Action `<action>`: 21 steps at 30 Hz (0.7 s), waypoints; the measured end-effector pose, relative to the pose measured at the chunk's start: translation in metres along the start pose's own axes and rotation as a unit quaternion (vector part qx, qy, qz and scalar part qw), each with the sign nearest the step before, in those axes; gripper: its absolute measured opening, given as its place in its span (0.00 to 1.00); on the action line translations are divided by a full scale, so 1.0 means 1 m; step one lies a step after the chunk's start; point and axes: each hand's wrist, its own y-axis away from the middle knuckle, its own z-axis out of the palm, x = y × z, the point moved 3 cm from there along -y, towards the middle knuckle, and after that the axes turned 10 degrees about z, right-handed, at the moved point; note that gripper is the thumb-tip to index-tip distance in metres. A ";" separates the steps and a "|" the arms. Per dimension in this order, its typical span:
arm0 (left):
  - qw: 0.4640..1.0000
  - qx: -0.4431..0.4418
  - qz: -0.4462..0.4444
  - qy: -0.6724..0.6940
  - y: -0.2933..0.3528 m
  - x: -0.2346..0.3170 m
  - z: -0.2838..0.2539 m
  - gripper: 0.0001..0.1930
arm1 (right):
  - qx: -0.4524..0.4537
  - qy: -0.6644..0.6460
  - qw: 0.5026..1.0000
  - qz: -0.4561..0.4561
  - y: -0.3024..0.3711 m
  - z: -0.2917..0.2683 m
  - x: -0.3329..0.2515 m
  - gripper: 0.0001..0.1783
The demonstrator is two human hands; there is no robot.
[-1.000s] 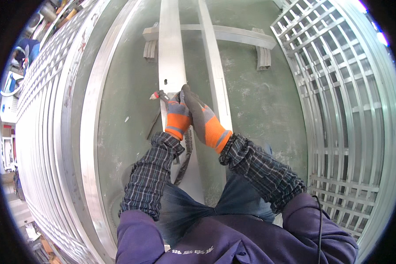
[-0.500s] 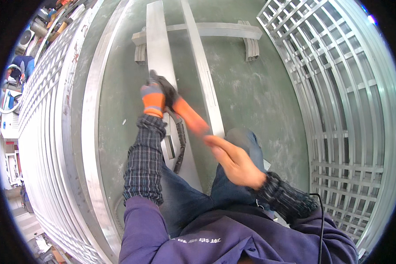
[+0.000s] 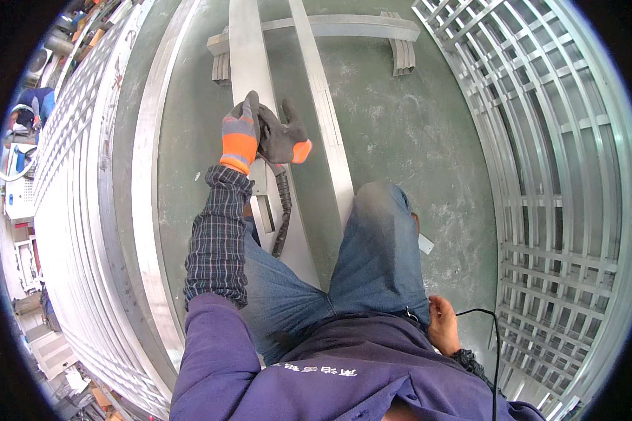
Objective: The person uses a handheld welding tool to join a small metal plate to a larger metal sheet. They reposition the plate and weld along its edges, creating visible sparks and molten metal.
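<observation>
My left hand [image 3: 241,135], in a grey and orange work glove, is closed on a loose work glove [image 3: 284,136], dark grey with an orange edge. It holds this glove above a wide silvery metal bar [image 3: 246,49] that runs away from me. My bare right hand [image 3: 444,327] is low beside my right hip, near a thin black cable [image 3: 481,310]. Its fingers are loosely bent and partly hidden, with nothing visible in them. On the bar, just below the gloves, is a curved piece wrapped in black [image 3: 284,210] beside a rectangular slot [image 3: 265,214].
A narrower metal bar [image 3: 323,105] runs to the right of the wide one. Both lie across a low metal support [image 3: 351,27]. Stacked metal grilles stand at the right [image 3: 555,154] and left [image 3: 67,210]. A small pale piece [image 3: 425,243] lies by my right knee.
The loose glove has come off my right hand and now hangs from my left. My bare right hand has drawn back to my hip. My left hand has shifted slightly farther away.
</observation>
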 end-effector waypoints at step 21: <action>0.991 -0.099 0.081 -0.026 -0.030 -0.077 0.020 0.24 | -0.237 -0.592 0.745 0.198 -0.005 0.030 0.010 0.19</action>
